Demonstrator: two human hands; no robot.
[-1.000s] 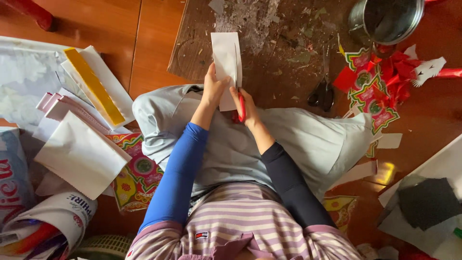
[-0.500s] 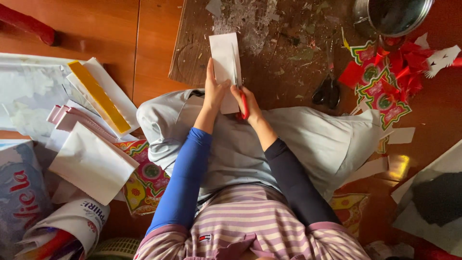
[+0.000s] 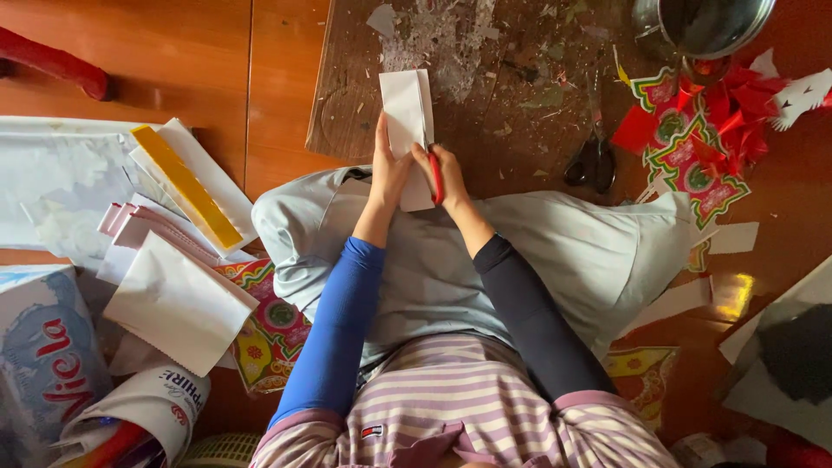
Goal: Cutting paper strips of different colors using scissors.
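White folded paper [image 3: 407, 117] stands at upper centre of the frame, over a scuffed brown board [image 3: 520, 95]. The left hand [image 3: 388, 169] grips its lower left edge, fingers closed on it. The right hand [image 3: 444, 173] is wrapped around a red tool [image 3: 436, 178] pressed against the sheet. Black scissors [image 3: 591, 160] lie near, to the right.

Metal pot [image 3: 702, 26], far right: top cut off by frame edge. Red tool [image 3: 436, 178] mostly hidden in right hand [image 3: 446, 173]; kind unclear. Folded white paper [image 3: 407, 113]: lower end hidden behind both hands. Dark sheet [image 3: 793, 355], near right: cropped.
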